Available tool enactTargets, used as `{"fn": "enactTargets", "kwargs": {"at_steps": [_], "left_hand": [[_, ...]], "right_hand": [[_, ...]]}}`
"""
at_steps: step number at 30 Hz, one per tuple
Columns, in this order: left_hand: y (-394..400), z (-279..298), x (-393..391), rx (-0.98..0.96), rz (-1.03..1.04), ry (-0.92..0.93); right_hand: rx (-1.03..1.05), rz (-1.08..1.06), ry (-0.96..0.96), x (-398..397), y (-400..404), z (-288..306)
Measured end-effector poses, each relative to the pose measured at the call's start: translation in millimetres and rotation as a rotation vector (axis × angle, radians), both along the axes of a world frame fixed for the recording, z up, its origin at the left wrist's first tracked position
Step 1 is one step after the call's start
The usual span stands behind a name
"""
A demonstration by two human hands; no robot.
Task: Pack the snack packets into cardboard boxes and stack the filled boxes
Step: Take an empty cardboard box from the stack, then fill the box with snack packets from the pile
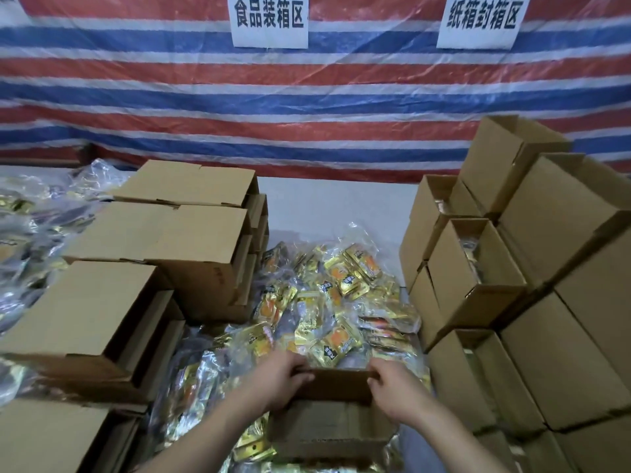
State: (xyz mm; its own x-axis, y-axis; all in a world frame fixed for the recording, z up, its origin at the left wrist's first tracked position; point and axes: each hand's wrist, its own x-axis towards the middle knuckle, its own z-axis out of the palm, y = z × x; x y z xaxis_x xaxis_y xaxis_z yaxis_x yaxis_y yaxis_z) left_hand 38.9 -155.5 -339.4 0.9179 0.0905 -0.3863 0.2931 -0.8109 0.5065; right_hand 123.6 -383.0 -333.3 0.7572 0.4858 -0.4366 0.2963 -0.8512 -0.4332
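Right now both sets of fingers curl over the far flap of a cardboard box (327, 428) at the near edge of the worktop (327, 206). Left hand (285, 380) grips the flap's left end, fingers (300, 365) hooked over the top edge. Right hand (396, 390) grips the right end, fingers (374, 377) bent over the same edge. Both hands closed on the flap, forearms coming in from the near side. Box interior is hidden from this angle, contents cannot be told.

Just beyond the box, a heap of snack packets (338, 302), gold and orange in clear wrap, fills the middle of the worktop, touching the box on its far and left sides. More packets in clear bags (30, 240) lie along the left edge.

Left of the heap, stacked boxes (164, 247) with flaps folded down, several layers, running from the far left toward the near left corner. Along the right edge, another box stack (532, 268), some lying with open ends facing inward, packets partly visible inside.

Behind the far edge hangs a red, white and blue striped tarp (307, 107) with two white signs (269, 20) bearing Chinese characters.
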Motion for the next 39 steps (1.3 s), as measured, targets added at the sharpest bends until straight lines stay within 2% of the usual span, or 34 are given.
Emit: {"fn": "enactTargets", "kwargs": {"at_steps": [5,15,19,27,34,39], "left_hand": [[2.3,-24.7,-16.7,-0.024,0.060,-0.003],[0.6,-38.5,-20.3,0.007,-0.013,-0.023],[-3.6,-45.9,-24.8,-0.009,-0.020,-0.017],[1.1,-34.0,-12.5,-0.082,0.033,-0.045],[-12.4,-13.7,77.7,-0.048,0.025,-0.147],[-48.6,-29.1,170.5,0.199,-0.213,-0.110]], "right_hand": [[0.012,-0.009,0.003,-17.4,9.1,-17.1],[-0.013,0.052,0.002,-20.3,0.0,-20.3],[0.001,0.008,0.002,-29.7,-3.2,-25.0],[0.011,0.001,0.015,-19.1,-9.2,-16.9],[0.126,-0.135,0.004,7.2,-8.9,-13.0],[0.200,-0.278,0.003,48.9,-14.4,-18.2]]}}
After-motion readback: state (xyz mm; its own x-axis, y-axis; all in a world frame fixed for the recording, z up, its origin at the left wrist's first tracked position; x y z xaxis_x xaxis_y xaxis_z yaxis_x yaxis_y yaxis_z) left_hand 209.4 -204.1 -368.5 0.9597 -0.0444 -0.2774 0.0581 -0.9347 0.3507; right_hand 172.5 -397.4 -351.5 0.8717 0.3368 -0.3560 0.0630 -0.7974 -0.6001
